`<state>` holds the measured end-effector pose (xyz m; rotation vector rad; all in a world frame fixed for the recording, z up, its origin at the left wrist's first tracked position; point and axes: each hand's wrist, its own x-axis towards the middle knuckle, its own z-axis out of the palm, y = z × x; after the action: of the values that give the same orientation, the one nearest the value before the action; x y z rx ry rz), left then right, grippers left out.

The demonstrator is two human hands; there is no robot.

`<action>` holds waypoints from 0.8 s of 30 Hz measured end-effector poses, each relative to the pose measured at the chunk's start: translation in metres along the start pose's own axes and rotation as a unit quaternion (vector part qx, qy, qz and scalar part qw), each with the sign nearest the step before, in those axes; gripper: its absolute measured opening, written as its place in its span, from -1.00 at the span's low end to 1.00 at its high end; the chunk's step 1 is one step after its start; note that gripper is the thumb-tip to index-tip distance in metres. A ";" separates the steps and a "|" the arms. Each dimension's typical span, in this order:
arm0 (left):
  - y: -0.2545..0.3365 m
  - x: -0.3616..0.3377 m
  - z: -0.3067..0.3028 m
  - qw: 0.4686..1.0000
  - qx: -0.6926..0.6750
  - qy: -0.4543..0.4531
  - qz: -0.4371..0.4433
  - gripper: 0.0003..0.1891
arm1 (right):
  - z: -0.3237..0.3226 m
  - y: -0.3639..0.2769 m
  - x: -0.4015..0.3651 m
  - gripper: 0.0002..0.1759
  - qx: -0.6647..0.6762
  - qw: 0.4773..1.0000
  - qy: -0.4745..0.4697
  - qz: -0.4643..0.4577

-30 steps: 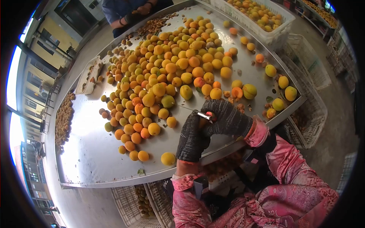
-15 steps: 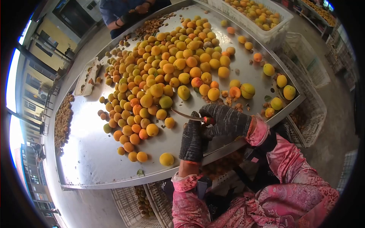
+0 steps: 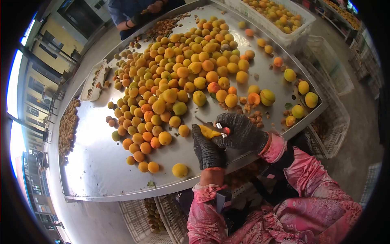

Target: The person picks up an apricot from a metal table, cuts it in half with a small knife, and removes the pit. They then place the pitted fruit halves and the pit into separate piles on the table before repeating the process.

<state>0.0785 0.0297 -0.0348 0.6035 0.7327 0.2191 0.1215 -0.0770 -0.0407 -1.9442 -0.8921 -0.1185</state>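
Note:
A yellow-orange apricot is held in my gloved left hand, near the front edge of the metal table. My gloved right hand is closed around a small knife with a red and silver handle; its thin blade points left, above the apricot. The two hands are close together. Beyond them lies a large heap of apricots. An opened orange apricot and brown pits lie just past my right hand.
A white crate of apricots stands at the back right. A small tray and brown pits lie at the left. Another person's hands show at the far edge. Crates sit below.
My hands have parted slightly and turned, so the apricot in my left hand now shows. The knife's handle shows more of its silver part. The view has shifted a little.

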 end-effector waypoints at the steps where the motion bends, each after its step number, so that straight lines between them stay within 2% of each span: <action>1: 0.000 0.006 -0.004 1.000 0.000 0.001 0.002 -0.57 | -0.003 -0.002 -0.001 -0.57 0.002 1.000 -0.001 -0.001; 3: 0.003 0.022 -0.012 0.994 -0.087 -0.041 -0.047 -0.51 | -0.015 -0.008 0.000 -0.47 0.128 0.987 -0.003 0.095; 4: 0.004 0.025 -0.016 0.994 -0.086 -0.042 -0.043 -0.51 | -0.016 0.001 -0.002 -0.35 0.090 0.991 -0.003 0.095; 5: 0.005 0.025 -0.019 0.993 -0.077 -0.066 -0.059 -0.49 | -0.021 0.003 0.000 -0.35 0.092 0.991 -0.002 0.093; 7: 0.006 0.022 -0.022 0.987 -0.059 -0.115 -0.091 -0.45 | -0.032 0.002 0.003 -0.35 -0.036 0.997 0.009 0.071; 8: 0.007 0.020 -0.023 0.982 -0.052 -0.145 -0.110 -0.47 | -0.038 -0.005 0.005 -0.36 -0.011 0.990 0.009 0.143; 9: 0.006 0.018 -0.023 0.982 -0.050 -0.146 -0.109 -0.47 | -0.038 -0.006 0.003 -0.36 -0.010 0.990 0.011 0.143; 11: 0.002 0.012 -0.019 0.990 -0.028 -0.111 -0.081 -0.49 | -0.037 -0.007 -0.002 -0.39 0.047 0.993 -0.012 0.110; 12: -0.002 0.009 -0.015 0.990 -0.025 -0.113 -0.080 -0.49 | -0.031 -0.003 -0.005 -0.53 -0.001 1.000 -0.007 0.003; 14: -0.009 0.003 -0.007 0.998 -0.019 -0.042 -0.044 -0.52 | -0.021 -0.013 -0.010 -0.56 -0.012 1.000 -0.022 -0.002; 15: -0.008 -0.007 -0.003 0.998 -0.017 -0.045 -0.043 -0.52 | -0.018 -0.016 -0.011 -0.58 -0.025 0.999 -0.040 -0.008; 17: -0.005 -0.034 0.001 0.977 0.209 -0.010 0.034 -0.52 | -0.021 -0.018 -0.015 -0.62 -0.021 1.000 -0.003 -0.015; 19: -0.009 -0.036 -0.007 0.976 0.215 0.000 0.022 -0.52 | -0.032 -0.024 -0.015 -0.63 -0.012 0.996 -0.084 -0.009; 20: -0.012 -0.032 -0.009 0.985 0.159 -0.029 0.055 -0.53 | -0.033 -0.023 -0.013 -0.63 -0.007 0.996 -0.082 -0.014; 21: -0.012 -0.031 -0.012 0.989 0.103 -0.059 0.086 -0.54 | -0.032 -0.019 -0.013 -0.62 0.060 0.995 -0.063 0.051; 22: -0.013 -0.040 -0.021 0.975 0.099 -0.179 0.091 -0.54 | -0.033 -0.013 -0.013 -0.61 0.125 0.984 -0.046 0.117; 23: -0.008 -0.060 -0.019 0.975 0.100 -0.177 0.095 -0.54 | -0.035 -0.002 -0.013 -0.61 0.127 0.984 -0.047 0.114; 24: -0.005 -0.078 -0.020 0.950 0.194 -0.221 0.100 -0.55 | -0.037 0.009 -0.011 -0.66 0.239 0.961 -0.004 0.138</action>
<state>0.0077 0.0042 -0.0055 1.0655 0.2743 0.1181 0.1293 -0.1152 -0.0320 -1.5899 -0.5780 0.2497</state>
